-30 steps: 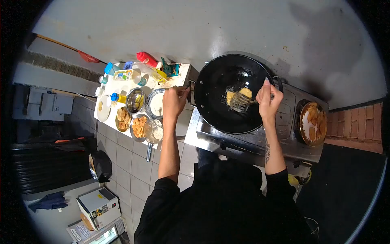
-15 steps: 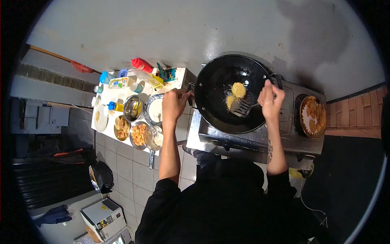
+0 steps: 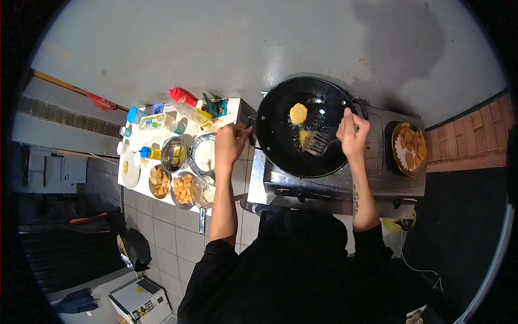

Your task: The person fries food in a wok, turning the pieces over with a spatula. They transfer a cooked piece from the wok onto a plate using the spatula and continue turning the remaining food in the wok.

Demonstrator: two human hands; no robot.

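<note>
The right hand [image 3: 353,134] is wrapped round a slotted spatula [image 3: 316,143], its head against one of two golden patties [image 3: 298,113] in the black wok [image 3: 280,159]; the left pinches the wok's handle [image 3: 251,131]. Beside it, one bowl [image 3: 186,207] holds orange-brown chunks [image 3: 182,189], another [image 3: 199,171] something pale, perhaps flour. Fried pieces [image 3: 410,159] fill the plate [image 3: 414,174] at far right.

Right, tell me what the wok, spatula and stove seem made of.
Wok: probably metal under a glossy black, perhaps nonstick coating, judging by the sharp highlights inside. Spatula: likely metal, its slotted head greyish with a dull sheen. Stove: seemingly stainless steel, given its silvery, reflective surface.
</note>
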